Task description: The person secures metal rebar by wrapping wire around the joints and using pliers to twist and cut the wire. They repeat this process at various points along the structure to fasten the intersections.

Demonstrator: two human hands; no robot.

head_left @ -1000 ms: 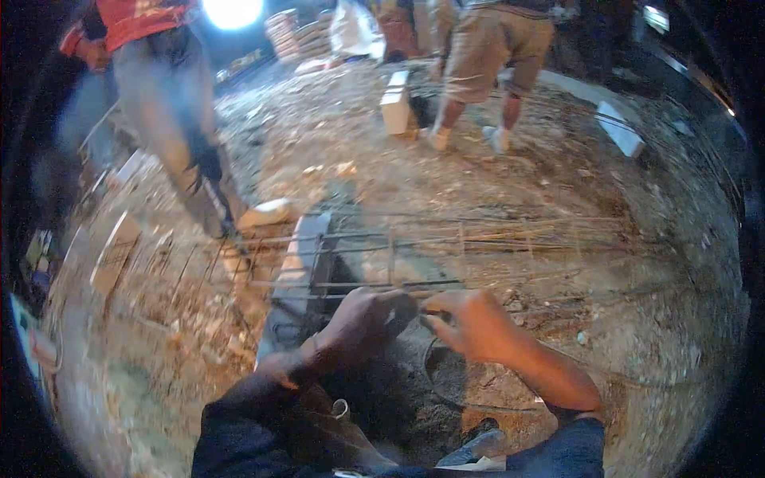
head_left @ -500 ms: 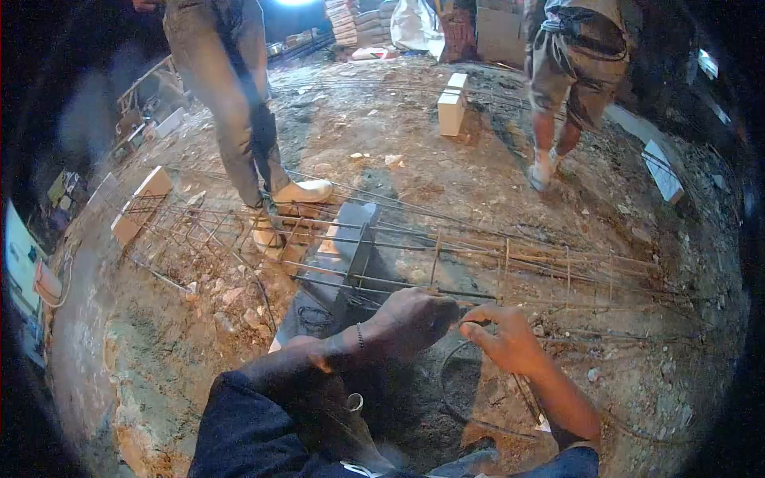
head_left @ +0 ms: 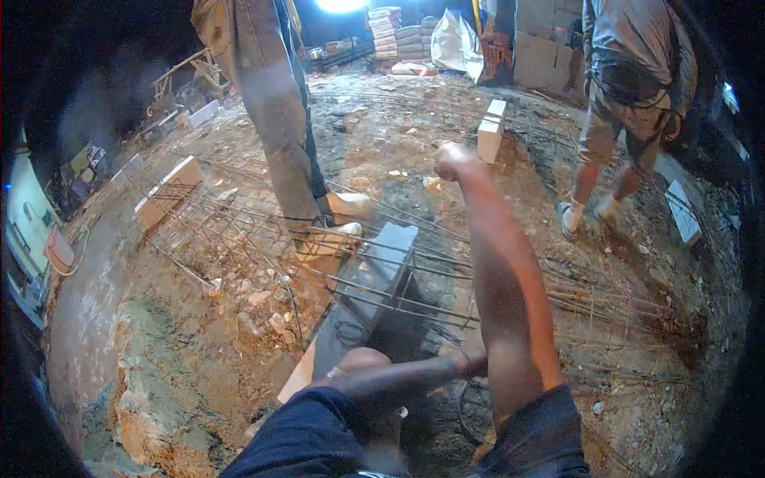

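My right arm reaches forward over the ground, and my right hand [head_left: 458, 159] points with the index finger stretched out, holding nothing I can see. My left forearm [head_left: 410, 378] crosses low toward the right; behind the right forearm its hand is hidden. Near it lies a rebar cage [head_left: 398, 300] of long bars and tied stirrups. Under the cage, a pale block [head_left: 392, 240] props up the bars, its near part in shadow. A small coil of dark wire [head_left: 348, 331] rests on the near part of that propping surface.
One person's legs [head_left: 275, 135] stand at the cage, shoes beside the bars. Another person [head_left: 633, 88] bends over at the right. Further pale blocks [head_left: 490, 131] stand under bars. Stacked bags [head_left: 386, 36] and a white sack [head_left: 458, 44] are at the back. Rubble [head_left: 259, 299] covers the ground.
My right hand has left the bars beside my left hand and swung up and forward into a point. The left hand has dropped out of sight behind the right arm. The view has shifted.
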